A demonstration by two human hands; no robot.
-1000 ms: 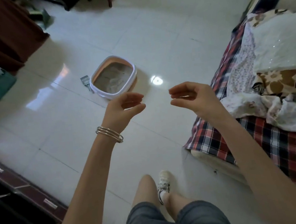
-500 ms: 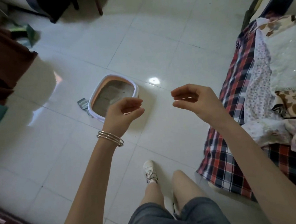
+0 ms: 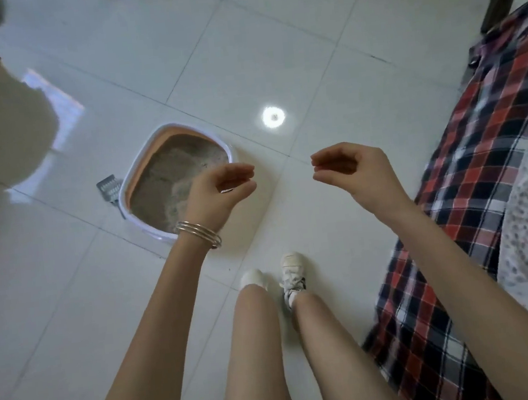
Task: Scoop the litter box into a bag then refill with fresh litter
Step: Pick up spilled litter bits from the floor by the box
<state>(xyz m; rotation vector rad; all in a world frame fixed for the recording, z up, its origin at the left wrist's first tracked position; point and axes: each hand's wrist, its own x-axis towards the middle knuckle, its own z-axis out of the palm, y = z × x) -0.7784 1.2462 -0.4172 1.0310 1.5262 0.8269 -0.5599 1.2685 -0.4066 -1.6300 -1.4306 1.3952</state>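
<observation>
Hovering empty with fingers loosely curled, left hand (image 3: 219, 191) and right hand (image 3: 350, 168) flank the litter box (image 3: 143, 180); a scoop (image 3: 110, 188), apparently slotted, lies at its nine o'clock.

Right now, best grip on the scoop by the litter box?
Take the scoop by its handle, the thin dark end running along the litter box wall. The slotted head points away from the person, so come from the near side with the left hand. Both hands are empty.
</observation>
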